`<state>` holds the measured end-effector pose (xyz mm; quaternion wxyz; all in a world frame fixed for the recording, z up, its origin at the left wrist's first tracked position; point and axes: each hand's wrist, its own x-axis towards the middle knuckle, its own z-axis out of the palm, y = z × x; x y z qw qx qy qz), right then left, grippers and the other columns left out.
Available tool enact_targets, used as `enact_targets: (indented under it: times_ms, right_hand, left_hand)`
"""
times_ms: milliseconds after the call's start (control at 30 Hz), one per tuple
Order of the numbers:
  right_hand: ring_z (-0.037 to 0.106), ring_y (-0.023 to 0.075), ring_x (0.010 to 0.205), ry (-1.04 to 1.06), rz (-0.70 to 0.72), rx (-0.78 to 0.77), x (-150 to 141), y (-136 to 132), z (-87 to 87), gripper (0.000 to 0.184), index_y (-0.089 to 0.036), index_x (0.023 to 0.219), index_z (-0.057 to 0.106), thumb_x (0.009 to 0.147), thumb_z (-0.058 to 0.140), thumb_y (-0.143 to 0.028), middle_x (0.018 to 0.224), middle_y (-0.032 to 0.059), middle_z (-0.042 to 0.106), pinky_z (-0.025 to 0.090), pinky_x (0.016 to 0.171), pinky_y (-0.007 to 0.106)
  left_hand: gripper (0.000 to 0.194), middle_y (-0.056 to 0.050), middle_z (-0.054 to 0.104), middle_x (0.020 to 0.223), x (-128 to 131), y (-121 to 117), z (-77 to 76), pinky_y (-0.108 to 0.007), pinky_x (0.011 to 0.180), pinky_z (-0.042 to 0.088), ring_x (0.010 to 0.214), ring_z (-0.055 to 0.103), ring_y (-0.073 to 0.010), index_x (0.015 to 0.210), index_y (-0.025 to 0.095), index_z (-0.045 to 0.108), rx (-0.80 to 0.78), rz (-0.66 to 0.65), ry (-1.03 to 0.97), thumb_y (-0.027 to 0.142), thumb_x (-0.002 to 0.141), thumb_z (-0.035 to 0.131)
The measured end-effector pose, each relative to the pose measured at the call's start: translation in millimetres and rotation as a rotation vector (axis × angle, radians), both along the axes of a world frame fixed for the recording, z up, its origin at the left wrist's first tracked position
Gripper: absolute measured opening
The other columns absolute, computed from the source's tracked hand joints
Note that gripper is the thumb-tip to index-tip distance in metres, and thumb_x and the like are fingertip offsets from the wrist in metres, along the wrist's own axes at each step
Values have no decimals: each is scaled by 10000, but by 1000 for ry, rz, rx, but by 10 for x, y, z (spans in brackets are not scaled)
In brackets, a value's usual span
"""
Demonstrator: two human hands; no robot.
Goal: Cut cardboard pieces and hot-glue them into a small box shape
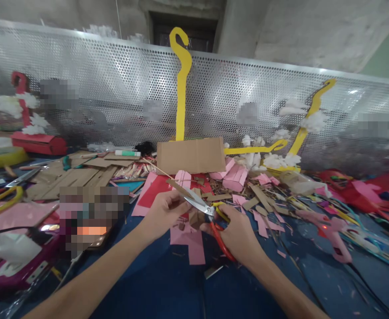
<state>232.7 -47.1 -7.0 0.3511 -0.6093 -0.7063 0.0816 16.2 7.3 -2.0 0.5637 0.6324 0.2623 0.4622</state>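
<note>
My right hand is closed on scissors with red and yellow handles. The blades are parted and point up and to the left. Pinched in my left hand is a narrow strip of brown cardboard, its lower end between or against the blades; the exact contact is hard to make out. Beneath both hands lie pink paper pieces and cardboard scraps. Just beyond stands a cardboard box, with a tall yellow hook-topped strip rising behind it.
A pink glue gun with a red light lies at the right. Cardboard pieces and a glue stick are at the left, near a phone partly blurred. A perforated metal panel closes off the back of the blue table.
</note>
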Motion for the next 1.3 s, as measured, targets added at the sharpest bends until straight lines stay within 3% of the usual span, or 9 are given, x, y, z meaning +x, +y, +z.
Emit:
enact_targets:
  times_ms: [233, 433, 600, 700, 833, 1000, 1300]
  right_hand:
    - [369, 124, 536, 29, 2, -24, 8, -1, 4, 451, -239, 657, 399, 733, 770, -484, 564, -70, 456, 308, 500, 248]
    - [356, 120, 531, 33, 1, -17, 10, 6, -4, 458, -240, 650, 392, 737, 768, -485, 557, -73, 449, 310, 491, 242]
    - [388, 128, 537, 37, -31, -27, 9, 27, -19, 470, -242, 658, 396, 748, 755, -532, 569, -64, 479, 321, 500, 244]
    - [445, 142, 555, 36, -23, -40, 2, 25, -15, 435, -242, 677, 425, 763, 748, -521, 599, -48, 527, 345, 518, 252]
    - [541, 178, 610, 17, -21, -13, -19, -7, 12, 349, -240, 754, 498, 776, 744, -486, 692, -5, 624, 395, 554, 272]
    - [550, 186, 627, -7, -18, -9, -15, -19, 3, 321, -241, 779, 504, 781, 736, -461, 725, 5, 634, 404, 564, 279]
    - [364, 129, 565, 32, 40, -80, 7, -9, -9, 445, -242, 704, 397, 759, 761, -493, 603, -77, 443, 310, 528, 252]
  left_hand:
    - [234, -87, 743, 853, 9, -12, 24, -262, 499, 542, 617, 664, -156, 980, 150, 731, -3, -12, -7, 361, 880, 714]
    - [235, -84, 749, 857, 1, -26, 60, -270, 518, 564, 645, 688, -168, 1002, 159, 737, 2, -13, 5, 360, 884, 704]
    - [188, -70, 760, 851, -37, -35, 196, -328, 773, 617, 794, 728, -189, 985, 152, 726, 57, 116, 16, 307, 884, 697]
    - [168, -72, 771, 886, -59, -33, 232, -336, 831, 608, 823, 728, -185, 995, 150, 725, 103, 147, 35, 269, 885, 686]
    - [133, -69, 775, 906, -58, -23, 182, -345, 845, 604, 832, 731, -189, 955, 163, 727, 136, 144, 33, 267, 891, 674]
    - [131, -64, 774, 898, -50, -7, 115, -350, 848, 600, 836, 729, -194, 930, 170, 728, 143, 142, 23, 288, 890, 690]
    - [167, -71, 776, 900, -35, -13, 119, -337, 832, 591, 837, 724, -193, 949, 156, 733, 67, 114, -28, 301, 866, 731]
